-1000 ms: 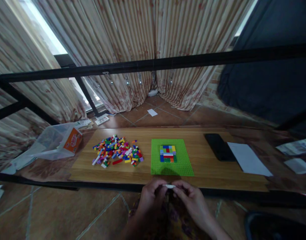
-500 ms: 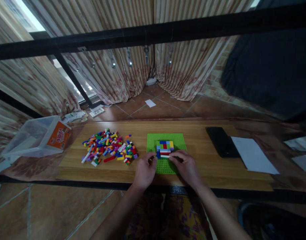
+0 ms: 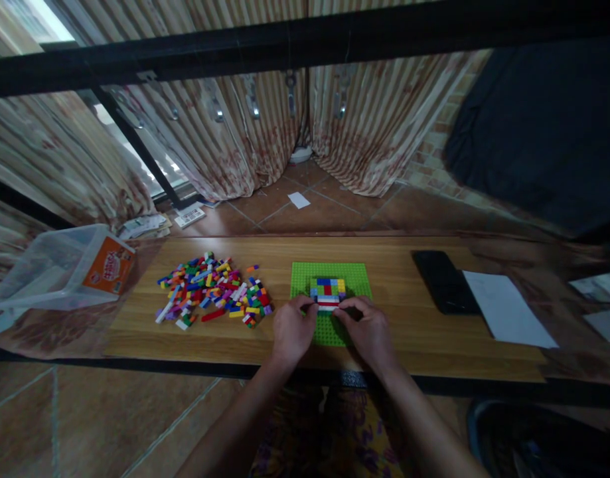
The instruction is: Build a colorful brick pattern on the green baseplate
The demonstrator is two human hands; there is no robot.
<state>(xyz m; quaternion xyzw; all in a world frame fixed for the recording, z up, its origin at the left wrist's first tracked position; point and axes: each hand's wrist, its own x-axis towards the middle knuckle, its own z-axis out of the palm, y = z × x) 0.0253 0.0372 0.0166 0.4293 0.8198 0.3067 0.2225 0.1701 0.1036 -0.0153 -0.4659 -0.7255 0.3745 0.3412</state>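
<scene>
A green studded baseplate (image 3: pixel 357 271) lies on the wooden board, carrying a low build of toy bricks (image 3: pixel 327 290) in blue, red, yellow, green and white. Along the build's near side runs a thin white brick (image 3: pixel 327 309), against a red row. Its left end is at the closed thumb and fingers of my left hand (image 3: pixel 293 326). At its right end, my right hand (image 3: pixel 369 326) pinches with thumb and forefinger. My fingertips partly hide both ends of the brick, and whether it is pressed fully down cannot be made out.
Left of the baseplate spreads a pile of loose bricks (image 3: pixel 210 289) on the wooden board (image 3: pixel 404 345). A clear plastic box (image 3: pixel 50 265) stands beyond it. To the right lie a black phone-like slab (image 3: pixel 444 282) and white paper (image 3: pixel 506 309). A dark rail crosses behind.
The white brick has moved slightly away from me, up against the build's near side. My left fingers have come in to its left end; my right hand has shifted slightly left.
</scene>
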